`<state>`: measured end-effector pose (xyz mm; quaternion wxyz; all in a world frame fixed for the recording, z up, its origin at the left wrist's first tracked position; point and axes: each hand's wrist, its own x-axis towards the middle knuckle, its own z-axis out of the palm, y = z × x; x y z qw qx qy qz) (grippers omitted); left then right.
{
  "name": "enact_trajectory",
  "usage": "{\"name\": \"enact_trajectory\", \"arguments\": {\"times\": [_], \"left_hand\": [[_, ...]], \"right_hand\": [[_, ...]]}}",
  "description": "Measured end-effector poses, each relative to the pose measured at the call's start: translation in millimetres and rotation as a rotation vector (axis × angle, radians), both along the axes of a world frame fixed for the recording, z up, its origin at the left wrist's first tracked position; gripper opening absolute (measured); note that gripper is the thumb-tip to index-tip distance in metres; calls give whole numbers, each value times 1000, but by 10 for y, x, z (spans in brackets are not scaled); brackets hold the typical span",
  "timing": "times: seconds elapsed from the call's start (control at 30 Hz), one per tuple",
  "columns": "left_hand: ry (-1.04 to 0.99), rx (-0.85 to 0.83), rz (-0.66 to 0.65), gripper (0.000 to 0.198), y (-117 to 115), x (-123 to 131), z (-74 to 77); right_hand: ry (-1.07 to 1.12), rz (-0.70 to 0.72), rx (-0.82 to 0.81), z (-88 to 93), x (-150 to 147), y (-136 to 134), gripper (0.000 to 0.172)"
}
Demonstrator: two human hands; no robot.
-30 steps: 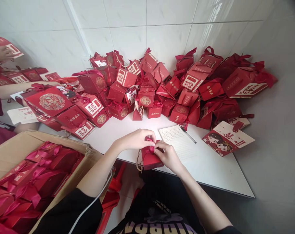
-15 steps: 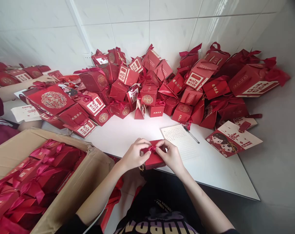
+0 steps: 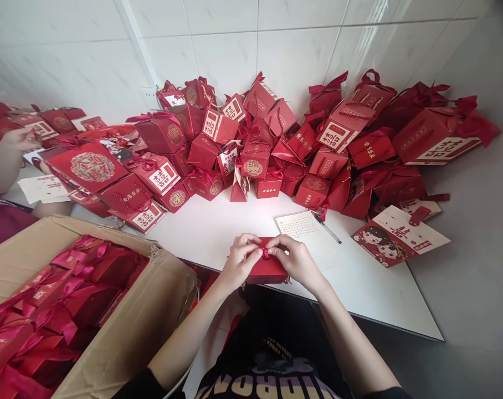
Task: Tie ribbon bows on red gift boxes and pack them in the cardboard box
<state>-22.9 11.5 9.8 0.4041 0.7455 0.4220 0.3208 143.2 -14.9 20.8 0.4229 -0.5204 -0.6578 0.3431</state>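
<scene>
A small red gift box point(image 3: 268, 272) rests at the near edge of the white table, right in front of me. On its top is a dark red ribbon point(image 3: 265, 254), gathered into a knot or bow. My left hand point(image 3: 242, 256) pinches the ribbon from the left between thumb and fingers. From the other side, my right hand point(image 3: 292, 257) pinches it as well. The two sets of fingertips almost meet over the knot and partly hide it. Bits of gold-coloured chain show at the box's lower sides.
Many red gift boxes point(image 3: 255, 158) are heaped along the tiled wall. A notebook point(image 3: 307, 238), a pen point(image 3: 327, 228) and a printed card bag point(image 3: 396, 235) lie to the right. At lower left stands a cardboard carton point(image 3: 122, 310) of ribboned boxes. Another person's hand point(image 3: 16, 147) is at far left.
Both my hands have shifted slightly right, still pinching the ribbon, and the box now sits squarer to me. At far left, the other person's hand has drawn back left and lifted.
</scene>
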Motion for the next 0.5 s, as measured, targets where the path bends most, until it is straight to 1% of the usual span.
{"name": "enact_trajectory", "arguments": {"times": [0.17, 0.3, 0.37, 0.43, 0.5], "left_hand": [[-13, 10, 91, 31, -23, 76, -22], [-60, 48, 130, 32, -36, 91, -59], [-71, 58, 132, 33, -38, 84, -64], [-82, 67, 125, 32, -37, 78, -61], [-95, 70, 119, 31, -34, 76, -57]], "right_hand": [[-97, -27, 125, -25, -13, 15, 13], [-112, -170, 271, -96, -9, -39, 5], [-141, -228, 339, -135, 0, -94, 8], [-187, -240, 353, -175, 4, -148, 10], [-208, -240, 332, -214, -6, -183, 11]]}}
